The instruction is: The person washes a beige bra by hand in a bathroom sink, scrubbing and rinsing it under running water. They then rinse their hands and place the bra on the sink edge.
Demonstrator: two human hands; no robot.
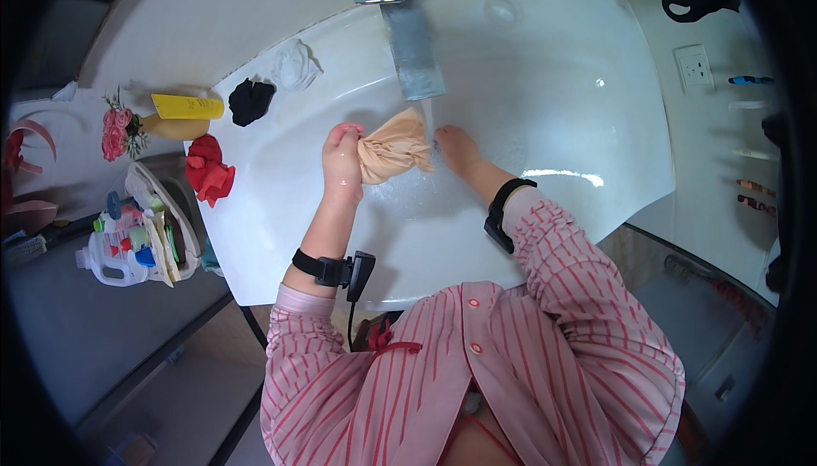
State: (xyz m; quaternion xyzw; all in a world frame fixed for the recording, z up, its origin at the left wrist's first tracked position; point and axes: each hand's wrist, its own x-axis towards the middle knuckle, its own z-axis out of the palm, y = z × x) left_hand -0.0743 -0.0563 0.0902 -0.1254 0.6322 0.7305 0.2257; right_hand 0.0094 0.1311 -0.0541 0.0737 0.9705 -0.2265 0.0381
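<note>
My left hand (343,162) is closed around one end of a bunched, wet-looking peach cloth (393,149), held up over the white washbasin (281,245). The cloth's loose end fans out to the right, beside a thin stream of water from the flat metal faucet (413,53). Just right of that stream is my right hand (459,150), its fingers curled inward. Whatever it may hold is hidden. A small gap shows between it and the cloth.
On the basin's left rim lie a white cloth (295,66), a black cloth (252,102) and a red cloth (208,170). Farther left are a yellow tube (187,107), pink flowers (117,134) and a bin of bottles (136,232). A wall socket (694,68) is at right.
</note>
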